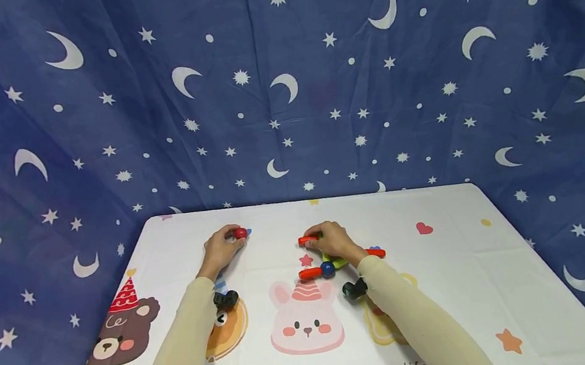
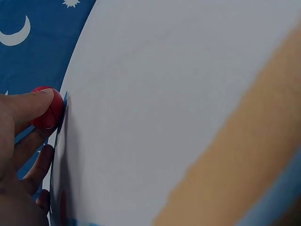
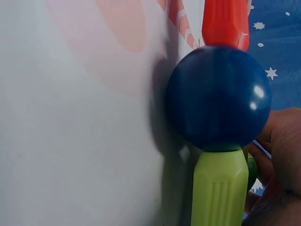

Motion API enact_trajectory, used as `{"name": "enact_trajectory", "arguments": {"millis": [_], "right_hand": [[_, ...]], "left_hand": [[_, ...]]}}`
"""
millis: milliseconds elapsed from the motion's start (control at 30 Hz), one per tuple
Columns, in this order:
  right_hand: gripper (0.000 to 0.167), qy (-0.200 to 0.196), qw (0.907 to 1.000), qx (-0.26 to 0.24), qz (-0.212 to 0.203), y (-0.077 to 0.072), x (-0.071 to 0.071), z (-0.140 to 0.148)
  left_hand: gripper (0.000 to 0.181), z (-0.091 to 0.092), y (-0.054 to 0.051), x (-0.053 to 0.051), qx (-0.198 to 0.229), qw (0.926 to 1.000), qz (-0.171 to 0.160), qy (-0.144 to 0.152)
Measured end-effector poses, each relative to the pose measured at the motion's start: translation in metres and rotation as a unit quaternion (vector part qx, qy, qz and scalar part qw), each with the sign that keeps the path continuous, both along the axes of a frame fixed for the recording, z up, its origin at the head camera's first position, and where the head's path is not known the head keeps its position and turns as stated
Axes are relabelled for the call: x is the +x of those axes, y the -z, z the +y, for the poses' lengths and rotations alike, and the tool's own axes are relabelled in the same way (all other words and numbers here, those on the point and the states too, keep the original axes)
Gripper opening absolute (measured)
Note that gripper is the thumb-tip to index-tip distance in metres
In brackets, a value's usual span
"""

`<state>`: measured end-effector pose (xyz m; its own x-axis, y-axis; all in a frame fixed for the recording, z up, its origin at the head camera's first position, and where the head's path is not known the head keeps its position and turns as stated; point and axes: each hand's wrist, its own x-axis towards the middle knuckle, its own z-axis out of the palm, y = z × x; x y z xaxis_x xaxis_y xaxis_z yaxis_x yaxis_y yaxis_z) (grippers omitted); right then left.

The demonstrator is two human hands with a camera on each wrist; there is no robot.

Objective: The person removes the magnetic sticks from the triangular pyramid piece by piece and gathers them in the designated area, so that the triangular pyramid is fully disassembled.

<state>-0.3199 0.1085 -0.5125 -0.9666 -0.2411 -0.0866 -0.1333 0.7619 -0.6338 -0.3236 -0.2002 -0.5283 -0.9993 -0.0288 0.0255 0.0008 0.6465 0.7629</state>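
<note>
At the back left of the table, my left hand point(image 1: 221, 250) pinches a red ball point(image 1: 241, 233) between thumb and fingers. A small blue piece point(image 1: 249, 231) shows beside the ball. My right hand point(image 1: 332, 240) is curled round a green ball point(image 3: 252, 170), mostly hidden by the fingers. A red rod point(image 1: 308, 240) sticks out leftward from that hand. Just in front of it lies a blue ball point(image 1: 327, 270), joined to another red rod point(image 1: 310, 273) and a yellow-green rod point(image 3: 220, 188). A further red rod point(image 1: 376, 252) shows right of the right wrist.
A white tablecloth point(image 1: 436, 287) with printed animals and lettering covers the table. Behind it hangs a dark blue curtain point(image 1: 312, 80) with moons and stars. Black wrist cameras point(image 1: 226, 299) are worn on both arms.
</note>
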Motion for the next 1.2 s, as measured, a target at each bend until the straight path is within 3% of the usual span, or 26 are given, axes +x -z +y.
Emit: {"name": "enact_trajectory", "arguments": {"millis": [367, 633, 900, 1200], "right_hand": [[0.025, 0.001, 1.0000, 0.005, -0.003, -0.001, 0.002, -0.001], [0.025, -0.003, 1.0000, -0.003, 0.006, -0.002, 0.003, -0.001], [0.027, 0.008, 0.9994, -0.015, 0.029, -0.006, 0.008, 0.005], [0.025, -0.004, 0.9951, -0.043, 0.089, -0.017, 0.025, 0.018]], "left_hand": [[0.049, -0.006, -0.006, 0.003, 0.018, 0.9997, -0.005, 0.017], [0.047, -0.010, -0.015, 0.016, 0.029, 0.9992, 0.008, 0.026], [0.041, 0.012, -0.027, 0.036, 0.039, 0.9961, 0.065, 0.046], [0.036, 0.047, -0.031, 0.061, 0.049, 0.9890, 0.111, 0.085]]}}
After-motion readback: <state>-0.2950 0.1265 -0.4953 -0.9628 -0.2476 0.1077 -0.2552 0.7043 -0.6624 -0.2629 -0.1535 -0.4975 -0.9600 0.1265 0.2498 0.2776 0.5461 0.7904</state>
